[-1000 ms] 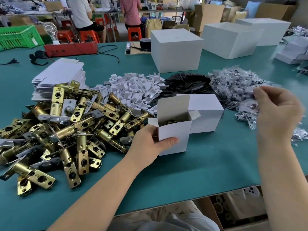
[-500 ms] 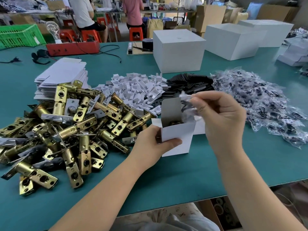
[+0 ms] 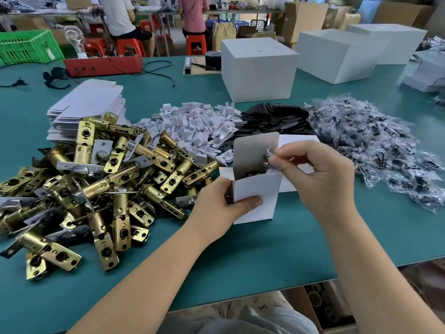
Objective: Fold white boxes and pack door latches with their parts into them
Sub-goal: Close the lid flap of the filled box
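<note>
Box (image 3: 255, 196), upright on table (image 3: 240, 256), top flap open, brass latch inside; left hand (image 3: 224, 203) clasps its lower front. Right hand (image 3: 313, 174), fingers pinched shut on screw bag (image 3: 269, 160) at the mouth. Risks: bag snagging the flap, box tipping.

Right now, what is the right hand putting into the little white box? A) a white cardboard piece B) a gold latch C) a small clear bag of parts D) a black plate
C: the right hand pinches a small clear bag at the open white box, which the left hand holds.
</note>
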The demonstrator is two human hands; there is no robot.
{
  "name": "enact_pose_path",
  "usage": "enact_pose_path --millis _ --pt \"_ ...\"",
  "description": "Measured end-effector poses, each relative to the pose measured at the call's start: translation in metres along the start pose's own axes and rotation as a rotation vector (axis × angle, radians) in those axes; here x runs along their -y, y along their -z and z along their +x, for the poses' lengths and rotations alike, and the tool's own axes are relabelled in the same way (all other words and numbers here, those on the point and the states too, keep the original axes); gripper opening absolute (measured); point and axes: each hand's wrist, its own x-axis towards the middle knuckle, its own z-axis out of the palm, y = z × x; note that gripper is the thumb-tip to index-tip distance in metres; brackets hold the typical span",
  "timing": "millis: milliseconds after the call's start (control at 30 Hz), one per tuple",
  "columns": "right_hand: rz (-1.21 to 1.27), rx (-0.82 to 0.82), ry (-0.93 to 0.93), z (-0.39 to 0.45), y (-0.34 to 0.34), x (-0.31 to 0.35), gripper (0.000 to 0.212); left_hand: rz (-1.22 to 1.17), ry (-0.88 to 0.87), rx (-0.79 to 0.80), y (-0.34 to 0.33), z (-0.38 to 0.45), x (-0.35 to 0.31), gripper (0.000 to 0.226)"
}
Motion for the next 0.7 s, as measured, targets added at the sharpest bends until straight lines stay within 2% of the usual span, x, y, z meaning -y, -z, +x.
enact_pose_path --millis 100,167,233,367,433,567,700 --pt "-0.198 0.082 0.076 0.005 0.007 0.001 0.005 -0.02 -0.003 0.01 0.0 0.0 0.0 0.051" --pt "-0.237 0.166 0.084 0.009 0.013 0.001 0.005 -0.046 -0.007 0.022 0.0 0.0 0.001 0.046" --pt "-0.217 0.262 0.069 0.011 0.02 0.001 0.009 -0.063 -0.012 0.036 0.001 -0.001 0.002 0.041" --pt "-0.09 0.42 0.0 0.013 0.033 0.002 0.024 -0.068 -0.021 0.034 0.0 -0.001 0.001 0.05" --pt "-0.087 0.411 -0.004 0.011 0.032 0.002 0.024 -0.072 -0.024 0.034 0.0 -0.001 0.001 0.05" --pt "-0.069 0.262 -0.135 0.009 0.021 0.007 0.024 -0.062 -0.02 0.039 0.0 0.0 0.003 0.051" --pt "-0.2 0.187 -0.159 0.008 0.007 0.013 0.014 -0.048 -0.016 0.035 0.0 0.001 0.003 0.052"
